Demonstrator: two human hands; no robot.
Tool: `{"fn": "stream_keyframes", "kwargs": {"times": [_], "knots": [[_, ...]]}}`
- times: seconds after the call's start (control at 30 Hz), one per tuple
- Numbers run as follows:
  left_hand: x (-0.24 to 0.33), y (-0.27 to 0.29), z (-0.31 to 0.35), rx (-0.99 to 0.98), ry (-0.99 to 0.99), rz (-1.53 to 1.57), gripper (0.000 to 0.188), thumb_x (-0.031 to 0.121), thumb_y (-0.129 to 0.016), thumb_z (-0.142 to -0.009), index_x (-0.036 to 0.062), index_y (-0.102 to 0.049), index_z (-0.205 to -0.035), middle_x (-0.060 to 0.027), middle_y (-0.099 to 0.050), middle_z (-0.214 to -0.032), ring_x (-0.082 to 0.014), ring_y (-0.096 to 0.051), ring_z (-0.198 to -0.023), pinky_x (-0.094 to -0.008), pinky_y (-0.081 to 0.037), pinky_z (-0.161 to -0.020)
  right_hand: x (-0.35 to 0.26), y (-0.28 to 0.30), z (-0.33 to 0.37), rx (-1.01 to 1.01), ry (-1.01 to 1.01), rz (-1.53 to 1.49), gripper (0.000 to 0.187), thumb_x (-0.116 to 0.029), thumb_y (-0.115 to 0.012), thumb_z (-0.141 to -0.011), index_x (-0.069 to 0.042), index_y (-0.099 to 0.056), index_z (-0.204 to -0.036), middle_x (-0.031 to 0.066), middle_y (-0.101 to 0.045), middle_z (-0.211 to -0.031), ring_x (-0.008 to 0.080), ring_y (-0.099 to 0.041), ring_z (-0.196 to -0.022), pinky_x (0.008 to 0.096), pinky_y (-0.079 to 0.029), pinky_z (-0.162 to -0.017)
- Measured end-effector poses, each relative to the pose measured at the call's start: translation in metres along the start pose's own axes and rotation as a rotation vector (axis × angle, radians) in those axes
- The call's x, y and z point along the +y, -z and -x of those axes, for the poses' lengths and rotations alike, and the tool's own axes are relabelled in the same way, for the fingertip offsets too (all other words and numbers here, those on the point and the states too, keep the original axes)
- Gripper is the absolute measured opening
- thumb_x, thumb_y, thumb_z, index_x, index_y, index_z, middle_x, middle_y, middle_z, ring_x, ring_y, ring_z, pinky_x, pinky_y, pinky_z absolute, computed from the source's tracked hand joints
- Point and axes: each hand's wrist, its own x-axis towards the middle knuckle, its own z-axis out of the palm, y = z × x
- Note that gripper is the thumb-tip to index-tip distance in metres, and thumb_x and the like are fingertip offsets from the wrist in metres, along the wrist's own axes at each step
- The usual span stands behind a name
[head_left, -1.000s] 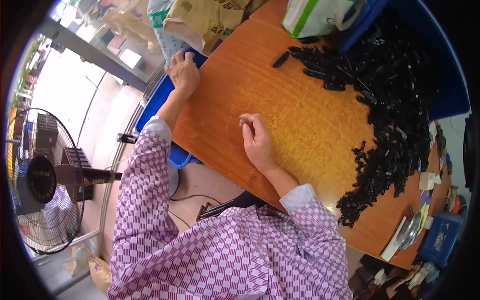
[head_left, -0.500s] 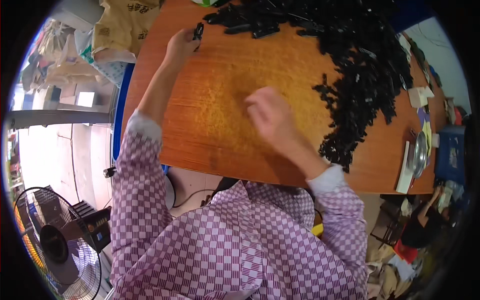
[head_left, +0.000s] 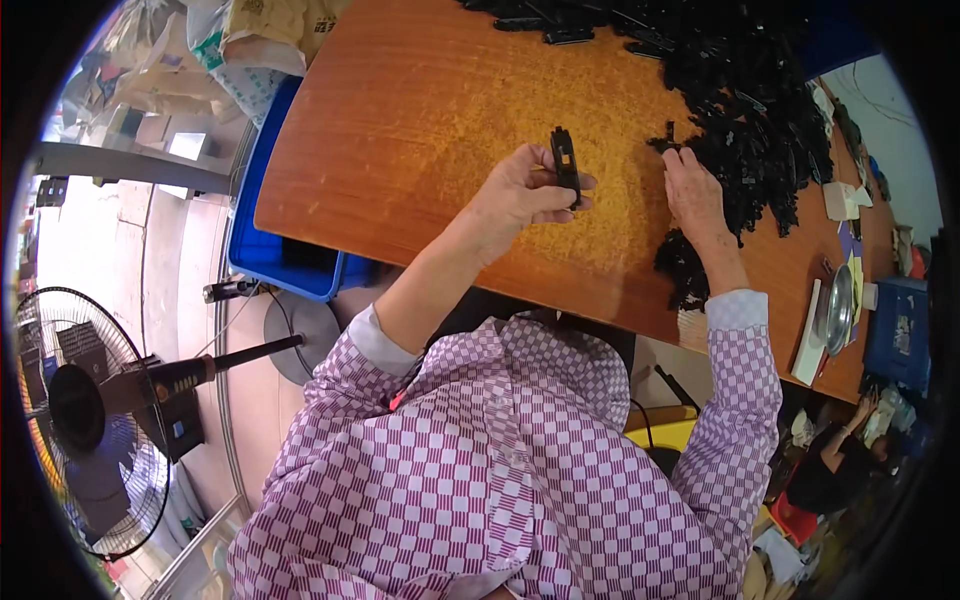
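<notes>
Held upright over the middle of the wooden table [head_left: 400, 130] is a long, narrow black plastic part [head_left: 565, 165] with a small opening in it. My left hand [head_left: 530, 195] is closed around its lower end, thumb in front. At the near left edge of a heap of small black pieces [head_left: 735, 140], my right hand [head_left: 692, 190] has its fingertips bunched together among the pieces. A small black piece [head_left: 669, 133] stands up just past those fingertips. Whatever the right fingers grip is hidden.
Larger elongated black parts [head_left: 570, 36] lie along the table's far side. Below the left edge stands a blue bin [head_left: 290, 265]. A fan [head_left: 85, 410] is at lower left. By the right edge are a metal dish [head_left: 840, 308] and a white box [head_left: 840, 200]. Another person [head_left: 835, 460] sits beyond.
My left hand has come from the table's far left to the middle with the black part in it. My right hand has moved right, from the bare tabletop to the heap's edge.
</notes>
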Motion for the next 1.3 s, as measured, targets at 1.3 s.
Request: {"fn": "stream_keyframes", "kwargs": {"times": [1.3], "knots": [[-0.033, -0.028, 0.02, -0.124, 0.019, 0.177, 0.034, 0.013, -0.054, -0.094, 0.0099, -0.045, -0.127, -0.0067, -0.061, -0.108, -0.0196, -0.063, -0.097, -0.0296, -0.053, -0.076, -0.075, 0.058, 0.04, 0.368, -0.278, -1.642, 0.022, -0.003, -0.055, -0.092, -0.003, -0.054, -0.114, 0.0053, -0.061, -0.095, 0.0149, -0.06, -0.085, 0.0266, -0.051, -0.078]]}}
